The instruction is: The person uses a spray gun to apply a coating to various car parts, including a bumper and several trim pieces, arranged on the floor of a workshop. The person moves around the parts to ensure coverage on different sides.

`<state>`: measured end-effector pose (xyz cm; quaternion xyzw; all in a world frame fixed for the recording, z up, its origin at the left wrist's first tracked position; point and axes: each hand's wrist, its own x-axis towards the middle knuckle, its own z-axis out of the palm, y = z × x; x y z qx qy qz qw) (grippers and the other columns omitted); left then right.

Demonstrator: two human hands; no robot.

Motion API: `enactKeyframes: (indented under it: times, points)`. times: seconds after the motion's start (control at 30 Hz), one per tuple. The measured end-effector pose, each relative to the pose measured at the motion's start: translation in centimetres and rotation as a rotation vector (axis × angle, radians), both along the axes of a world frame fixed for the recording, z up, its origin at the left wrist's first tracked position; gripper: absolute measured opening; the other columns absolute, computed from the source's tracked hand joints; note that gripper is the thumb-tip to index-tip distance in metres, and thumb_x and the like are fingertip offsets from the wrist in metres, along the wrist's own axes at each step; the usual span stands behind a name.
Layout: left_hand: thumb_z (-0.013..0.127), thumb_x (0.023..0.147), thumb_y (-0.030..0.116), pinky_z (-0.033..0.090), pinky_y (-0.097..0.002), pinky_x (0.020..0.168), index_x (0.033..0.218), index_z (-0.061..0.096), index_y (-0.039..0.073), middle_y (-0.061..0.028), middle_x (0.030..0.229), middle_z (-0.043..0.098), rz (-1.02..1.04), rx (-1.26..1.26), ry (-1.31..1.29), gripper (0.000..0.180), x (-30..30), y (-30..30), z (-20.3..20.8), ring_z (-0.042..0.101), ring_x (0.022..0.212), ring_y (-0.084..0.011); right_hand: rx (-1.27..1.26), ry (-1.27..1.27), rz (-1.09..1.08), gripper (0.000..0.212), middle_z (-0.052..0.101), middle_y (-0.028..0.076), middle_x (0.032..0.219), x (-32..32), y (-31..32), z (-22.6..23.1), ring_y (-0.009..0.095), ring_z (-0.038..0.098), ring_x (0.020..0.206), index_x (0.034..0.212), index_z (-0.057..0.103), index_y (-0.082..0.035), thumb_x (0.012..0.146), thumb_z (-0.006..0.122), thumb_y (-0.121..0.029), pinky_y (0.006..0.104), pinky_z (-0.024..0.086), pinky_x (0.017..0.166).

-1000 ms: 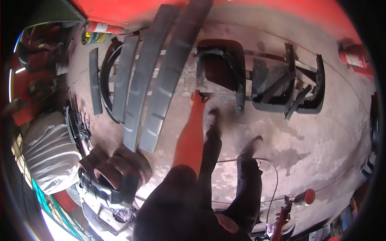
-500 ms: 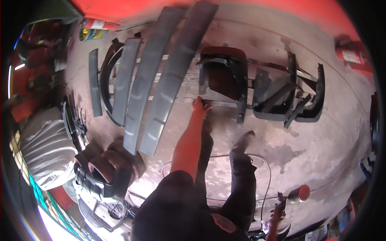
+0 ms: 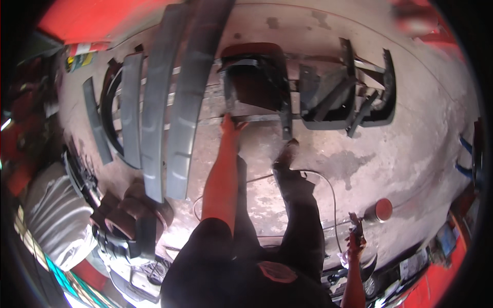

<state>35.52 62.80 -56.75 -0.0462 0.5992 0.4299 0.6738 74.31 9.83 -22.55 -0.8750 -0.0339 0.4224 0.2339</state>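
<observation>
My left arm reaches forward, and my left hand (image 3: 230, 126) is at the near metal rail (image 3: 257, 118) of a low rack, fingers apart. It is by the lower left of a black curved plastic panel (image 3: 255, 64); whether it touches the rail I cannot tell. At the lower right, my right hand (image 3: 355, 245) is closed round the handle of a spray gun (image 3: 355, 222), which has a round reddish cup (image 3: 379, 210). Long grey trim strips (image 3: 187, 102) lie across the rack, left of my left hand.
More black plastic parts (image 3: 328, 123) rest on the rack's right side. A thin hose (image 3: 333, 192) loops over the stained floor around my legs. Brown and black curved parts (image 3: 126, 231) are piled at the lower left, beside a grey-covered bundle (image 3: 56, 215). A red-and-white container (image 3: 84, 49) stands far left.
The rack and its parts have shifted left in view. My foot on the right has stepped closer to the rack. My left hand stays by the rail; my right still holds the spray gun.
</observation>
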Motion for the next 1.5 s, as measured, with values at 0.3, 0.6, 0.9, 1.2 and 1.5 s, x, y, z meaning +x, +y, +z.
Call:
enactKeyframes:
  times: [0.3,0.6,0.9,1.2,1.5]
  points:
    - [0.064,0.095,0.021,0.065,-0.0620,0.070,0.124,0.055,-0.002,-0.0166,0.111,0.058,0.020,-0.178,0.047,0.038,2.4,1.2,1.3,0.067,0.090,-0.0404,0.028,0.028,-0.047,0.028,0.075,0.003,0.099,0.8,1.1,-1.1,0.006,0.056,0.061,0.123,0.068,-0.005,0.100,0.069,-0.021,0.0238,0.039,0.050]
    - [0.064,0.094,0.023,0.066,-0.0593,0.068,0.131,0.053,0.004,-0.0153,0.115,0.059,0.029,-0.178,0.020,0.043,5.2,0.1,1.4,0.065,0.102,-0.0374,0.121,0.032,0.056,0.033,0.074,0.005,0.115,-1.9,9.6,2.9,0.007,0.062,0.070,0.128,0.064,-0.004,0.101,0.067,-0.023,0.0234,0.041,0.053]
    - [0.073,0.095,0.041,0.064,-0.0561,0.074,0.144,0.045,0.012,-0.0148,0.143,0.049,0.119,-0.054,-0.364,0.064,0.0,-5.6,-3.2,0.063,0.112,-0.0372,0.121,0.049,0.276,0.033,0.071,0.002,0.094,-5.8,18.5,6.4,0.004,0.054,0.064,0.122,0.070,-0.004,0.098,0.070,-0.026,0.0236,0.040,0.055]
    - [0.063,0.096,0.012,0.053,-0.0353,0.056,0.117,0.069,0.002,-0.0077,0.083,0.071,-0.298,0.038,0.699,0.024,-19.4,-5.7,16.3,0.066,0.062,-0.0139,0.212,0.170,0.537,0.035,0.069,0.000,0.089,-14.9,29.8,8.7,0.005,0.054,0.064,0.121,0.069,-0.003,0.096,0.072,-0.027,0.0245,0.041,0.057]
    - [0.083,0.081,0.026,0.038,-0.0564,0.110,0.153,0.039,0.017,-0.0213,0.148,0.044,-0.645,0.054,1.999,0.085,-48.8,12.5,17.0,0.045,0.133,-0.0416,0.075,0.261,0.724,0.036,0.070,0.003,0.103,-22.3,35.4,6.1,0.007,0.060,0.070,0.127,0.067,0.000,0.093,0.069,-0.012,0.0248,0.043,0.058]
